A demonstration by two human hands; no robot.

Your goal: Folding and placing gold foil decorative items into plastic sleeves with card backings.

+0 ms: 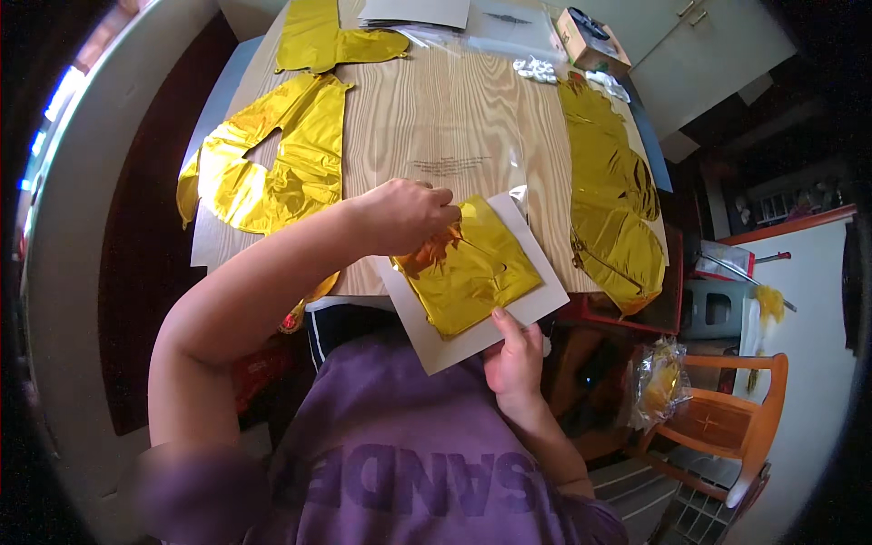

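Note:
A folded gold foil balloon [472, 268] lies on a white card [536, 304] that juts over the near edge of the wooden table [436, 118]. My left hand [404, 213] grips the balloon's upper left corner, fingers curled over the foil. From below, my right hand [513, 359] holds the card's near edge with the thumb on top. A clear plastic sleeve [472, 163] lies on the table just beyond the card.
Flat gold foil balloons lie on the table at the left [272, 163], far left [331, 41] and right [613, 195]. A small cardboard box [590, 41] and papers [418, 11] sit at the far end. An orange wooden chair [727, 422] stands at right.

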